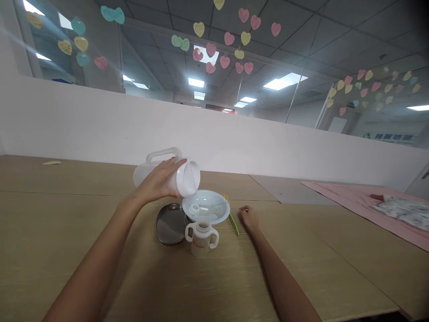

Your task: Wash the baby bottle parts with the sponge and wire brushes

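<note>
My left hand (164,176) is wrapped round a white plastic pitcher (142,173), which lies tilted on its side with its handle up and its lidded end to the right. That end hangs over the rim of a white bowl (223,217). In the bowl are a baby bottle's white collar (194,209) and clear parts, perhaps in liquid. Just in front stands an open two-handled baby bottle (200,247), upright. My right hand (250,218) rests on the table with its fingers curled in, right of the bowl; I see nothing in it.
A round metal tray (170,225) sits left of the bowl, partly behind the bottle. A green-and-yellow stick-like tool (233,223) lies between bowl and right hand. At the far right a pink cloth (355,203) bears a patterned fabric item (404,211). A white wall (100,125) closes the back.
</note>
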`<action>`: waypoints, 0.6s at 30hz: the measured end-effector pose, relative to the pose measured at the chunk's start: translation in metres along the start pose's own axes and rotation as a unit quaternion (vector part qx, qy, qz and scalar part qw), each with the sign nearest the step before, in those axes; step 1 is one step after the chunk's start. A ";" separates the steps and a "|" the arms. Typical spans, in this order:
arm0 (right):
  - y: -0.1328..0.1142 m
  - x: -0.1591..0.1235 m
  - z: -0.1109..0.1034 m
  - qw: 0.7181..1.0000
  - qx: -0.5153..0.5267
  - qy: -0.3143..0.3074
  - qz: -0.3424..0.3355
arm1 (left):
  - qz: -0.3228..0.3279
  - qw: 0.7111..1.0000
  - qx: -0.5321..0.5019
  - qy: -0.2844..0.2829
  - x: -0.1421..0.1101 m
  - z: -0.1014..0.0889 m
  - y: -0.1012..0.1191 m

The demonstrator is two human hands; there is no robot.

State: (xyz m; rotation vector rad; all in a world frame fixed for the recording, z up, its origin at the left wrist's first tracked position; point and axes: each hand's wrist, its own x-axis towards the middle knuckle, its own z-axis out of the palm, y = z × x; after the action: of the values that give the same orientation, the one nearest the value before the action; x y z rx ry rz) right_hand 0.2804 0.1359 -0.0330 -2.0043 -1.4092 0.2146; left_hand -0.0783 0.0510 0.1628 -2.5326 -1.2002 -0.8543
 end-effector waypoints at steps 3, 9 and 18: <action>0.000 0.000 0.000 1.000 -0.001 0.002 0.000 | -0.046 0.998 -0.046 0.021 -0.003 -0.005 -0.004; 0.000 0.000 0.001 1.000 0.001 0.004 -0.002 | -0.114 0.992 -0.054 0.026 -0.010 -0.029 0.000; 0.000 0.001 0.000 1.000 -0.004 0.000 0.000 | -0.001 0.996 -0.040 -0.084 -0.018 -0.051 0.038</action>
State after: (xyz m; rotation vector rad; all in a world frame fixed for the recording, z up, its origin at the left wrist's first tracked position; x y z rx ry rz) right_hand 0.2805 0.1366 -0.0332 -2.0112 -1.4128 0.2086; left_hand -0.0795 -0.0060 0.1955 -2.7142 -1.2396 -0.7145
